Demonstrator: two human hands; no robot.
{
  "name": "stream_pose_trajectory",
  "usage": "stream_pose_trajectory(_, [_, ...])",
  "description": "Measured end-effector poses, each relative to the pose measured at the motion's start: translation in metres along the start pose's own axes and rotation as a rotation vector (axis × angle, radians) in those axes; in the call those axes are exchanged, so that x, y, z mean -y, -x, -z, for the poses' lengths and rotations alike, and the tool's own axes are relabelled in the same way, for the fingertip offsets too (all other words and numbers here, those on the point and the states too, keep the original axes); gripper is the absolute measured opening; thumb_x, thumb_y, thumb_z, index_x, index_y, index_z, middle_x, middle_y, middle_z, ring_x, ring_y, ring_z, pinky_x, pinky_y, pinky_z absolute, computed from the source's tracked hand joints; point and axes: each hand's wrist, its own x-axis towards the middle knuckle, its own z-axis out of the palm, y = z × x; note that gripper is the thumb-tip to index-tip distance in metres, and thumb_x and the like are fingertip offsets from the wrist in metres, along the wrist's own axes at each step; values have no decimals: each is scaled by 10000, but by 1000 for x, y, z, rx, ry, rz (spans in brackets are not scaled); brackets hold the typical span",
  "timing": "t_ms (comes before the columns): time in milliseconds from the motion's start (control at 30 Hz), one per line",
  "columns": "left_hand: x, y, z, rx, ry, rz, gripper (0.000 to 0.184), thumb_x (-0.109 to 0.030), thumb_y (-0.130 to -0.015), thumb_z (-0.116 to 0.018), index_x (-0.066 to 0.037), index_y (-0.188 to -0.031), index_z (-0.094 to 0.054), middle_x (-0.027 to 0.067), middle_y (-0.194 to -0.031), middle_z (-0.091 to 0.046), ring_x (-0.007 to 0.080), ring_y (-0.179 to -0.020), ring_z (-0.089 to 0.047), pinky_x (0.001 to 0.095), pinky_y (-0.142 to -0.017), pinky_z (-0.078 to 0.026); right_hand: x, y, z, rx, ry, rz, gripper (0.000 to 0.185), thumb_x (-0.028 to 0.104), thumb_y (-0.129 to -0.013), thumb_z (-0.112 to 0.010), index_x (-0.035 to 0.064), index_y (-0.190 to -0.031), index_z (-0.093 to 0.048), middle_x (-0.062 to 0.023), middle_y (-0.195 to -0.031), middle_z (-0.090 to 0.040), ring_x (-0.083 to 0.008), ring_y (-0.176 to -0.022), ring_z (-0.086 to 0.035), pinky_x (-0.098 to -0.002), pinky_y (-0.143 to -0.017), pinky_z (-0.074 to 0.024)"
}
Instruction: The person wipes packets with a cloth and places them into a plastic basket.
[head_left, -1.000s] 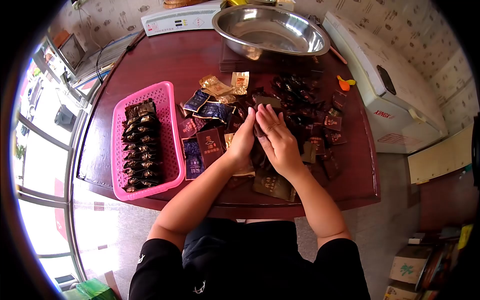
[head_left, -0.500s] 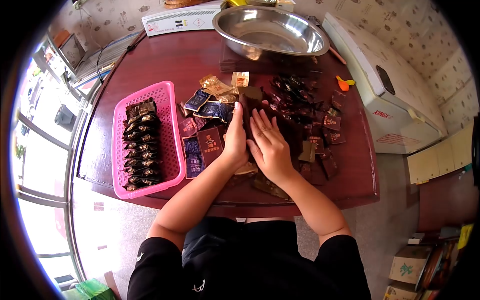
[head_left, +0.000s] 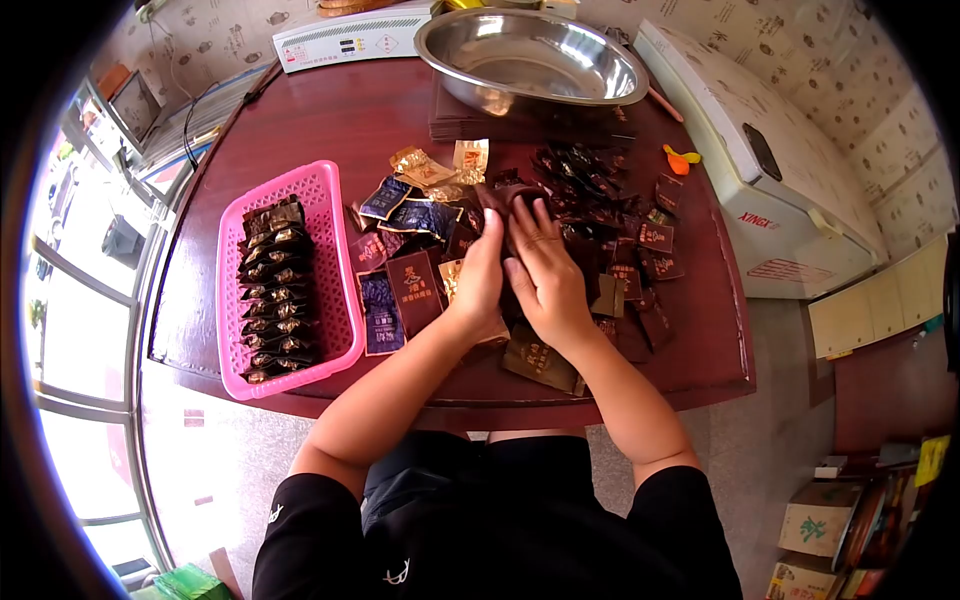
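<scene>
My left hand (head_left: 485,272) and my right hand (head_left: 548,275) face each other over the middle of the pile, fingers straight and close together. Between them they press a dark brown packet (head_left: 510,194); its lower part is hidden behind my fingers. Small sachets surround my hands: gold ones (head_left: 422,166), purple-blue ones (head_left: 425,217) and a brown one with gold print (head_left: 414,290) on the left. Dark shiny sachets (head_left: 580,172) lie beyond my right hand, with brown ones (head_left: 655,237) to its right. An olive-brown pouch (head_left: 540,360) rests below my right wrist.
A pink basket (head_left: 348,300) holds a row of dark sachets at the left. At the back, a steel basin (head_left: 530,95) sits on stacked dark flat items beside a white appliance (head_left: 355,40). A white freezer (head_left: 800,220) with a phone (head_left: 762,152) flanks the right table edge.
Both hands stay pressed around the brown packet, which now stands less upright and shows less above the fingers. The whole view has shifted slightly.
</scene>
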Motion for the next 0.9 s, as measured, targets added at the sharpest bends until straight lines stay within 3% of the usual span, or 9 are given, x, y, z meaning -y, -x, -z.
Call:
stream_pose_trajectory(67, [-2,-8,-3,-185,133,-157,594,-524,-1026,-315,-44,-1322,-500,101,-1241,-592,185,-1138,-561,332,-1006,-435,6,0,2,75,-35,36,445,101,-878,-619,12,-1310,-556,-142,-1439,-467,-351,-1378,-372,-471,-1078,-380])
stream_pose_trajectory(233, [-21,-10,15,4,230,-66,460,-461,-1026,-373,-94,-1235,-555,71,-1186,-618,202,-1087,-580,379,-997,-447,1,-3,11,136,-27,180,381,22,-792,-676,2,-1171,-644,-133,-1327,-576,-311,-1299,-488,-375,-1012,-473])
stream_pose_trajectory(333, [-24,-13,19,-71,245,-17,456,-465,-1008,-420,-91,-1226,-563,74,-1171,-634,210,-1078,-587,405,-964,-450,-7,-3,17,-127,-247,-31,224,31,-844,-661,-28,-1059,-687,-158,-1063,-708,-242,-1009,-689,-321,-854,-546])
stream_pose_trajectory(433, [-12,-10,15,-84,260,-20,419,-413,-1024,-417,-81,-1239,-556,68,-1202,-618,201,-1085,-580,393,-956,-445,-26,-1,20,-262,-828,-612,238,135,-952,-607,-41,-1099,-672,-44,-927,-705,-77,-802,-619,-234,-741,-500])
stream_pose_trajectory(533, [-1,-15,19,-56,225,-97,426,-379,-1039,-383,-66,-1304,-498,85,-1257,-583,213,-1127,-565,401,-1000,-433,-11,3,19,-328,-688,-469,228,122,-981,-552,-44,-1098,-656,-24,-941,-689,-75,-803,-621,-239,-753,-507])
stream_pose_trajectory(567, [2,-18,23,5,216,-155,428,-367,-1043,-374,-64,-1327,-475,92,-1275,-572,219,-1144,-560,408,-1019,-425,-6,5,14,-241,-499,-296,255,121,-971,-557,-57,-1133,-638,-95,-1021,-702,-167,-914,-668,-293,-837,-521])
stream_pose_trajectory(700, [-10,-21,27,-40,300,-65,465,-330,-1035,-270,-43,-1333,-483,113,-1305,-557,249,-1176,-555,395,-1052,-422,16,1,-4,165,-6,190,367,116,-876,-629,-35,-1209,-606,-187,-1399,-492,-356,-1389,-354,-498,-1063,-389])
stream_pose_trajectory(733, [-17,-14,22,-46,279,-38,442,-309,-1032,-314,-38,-1338,-479,122,-1314,-549,258,-1178,-554,403,-1048,-430,8,3,-7,223,-4,178,484,127,-880,-615,-24,-1329,-514,-172,-1515,-347,-357,-1436,-255,-519,-1114,-308])
stream_pose_trajectory(900, [-1,-9,11,30,332,-141,402,-236,-1040,-338,-7,-1357,-434,134,-1359,-515,242,-1257,-501,386,-1098,-374,-12,4,-11,38,35,104,623,110,-929,-549,21,-1489,-289,-180,-1575,-207,-399,-1445,-200,-485,-1148,-250])
